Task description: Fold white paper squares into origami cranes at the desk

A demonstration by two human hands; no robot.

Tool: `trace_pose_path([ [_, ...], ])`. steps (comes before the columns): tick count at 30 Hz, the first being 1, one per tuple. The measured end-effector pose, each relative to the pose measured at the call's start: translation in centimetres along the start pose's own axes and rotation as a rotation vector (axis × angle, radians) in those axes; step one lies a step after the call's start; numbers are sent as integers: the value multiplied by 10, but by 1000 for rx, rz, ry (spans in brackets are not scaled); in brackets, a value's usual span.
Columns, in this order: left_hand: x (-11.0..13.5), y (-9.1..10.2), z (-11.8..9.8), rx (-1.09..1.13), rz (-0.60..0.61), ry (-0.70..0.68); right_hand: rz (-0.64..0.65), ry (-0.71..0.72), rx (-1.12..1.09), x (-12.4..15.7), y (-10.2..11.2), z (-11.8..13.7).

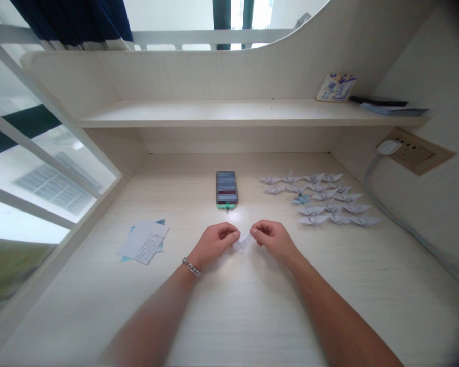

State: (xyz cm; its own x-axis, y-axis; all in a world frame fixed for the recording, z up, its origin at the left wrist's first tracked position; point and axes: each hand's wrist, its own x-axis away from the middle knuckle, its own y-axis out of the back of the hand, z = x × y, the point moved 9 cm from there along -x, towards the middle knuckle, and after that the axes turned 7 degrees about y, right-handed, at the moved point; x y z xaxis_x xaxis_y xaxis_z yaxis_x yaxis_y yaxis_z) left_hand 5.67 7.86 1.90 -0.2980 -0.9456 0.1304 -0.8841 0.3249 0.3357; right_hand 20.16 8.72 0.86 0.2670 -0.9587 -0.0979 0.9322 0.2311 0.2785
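Between my two hands, just above the desk, is a small white folded paper (243, 242), pale and a little blurred. My left hand (218, 240), with a chain bracelet (192, 267) at the wrist, pinches its left end between thumb and finger. The right end is pinched by my right hand (272, 236). Several white paper cranes (321, 195) stand in rows to the right, and one of them is a blue paper crane (301, 199). A stack of paper sheets (143, 242), some blue and one with writing, lies on the left.
A phone (226, 187), its screen blurred out, lies behind my hands with a green piece at its lower end. Above the desk runs a shelf (199, 112) with a small printed box (335, 87). A grey cable (398, 216) hangs from the wall socket (418, 151) along the right side.
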Motion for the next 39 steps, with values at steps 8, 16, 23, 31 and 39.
trace_pose_path([
  [8, 5, -7, -9, -203, -33, -79, 52, 100, 184, 4, -13, 15],
  [16, 8, -12, -12, -281, 17, -114, 136, 133, 270, 5, -20, 19],
  [23, 2, 7, -3, -127, -79, -60, 4, -6, 78, -2, 8, -4],
  [31, 3, 1, -6, -109, -70, -80, 19, 33, -24, -1, -24, -1],
  [39, 0, 7, -13, -196, -108, -106, 65, 104, 182, -16, -26, 19],
])
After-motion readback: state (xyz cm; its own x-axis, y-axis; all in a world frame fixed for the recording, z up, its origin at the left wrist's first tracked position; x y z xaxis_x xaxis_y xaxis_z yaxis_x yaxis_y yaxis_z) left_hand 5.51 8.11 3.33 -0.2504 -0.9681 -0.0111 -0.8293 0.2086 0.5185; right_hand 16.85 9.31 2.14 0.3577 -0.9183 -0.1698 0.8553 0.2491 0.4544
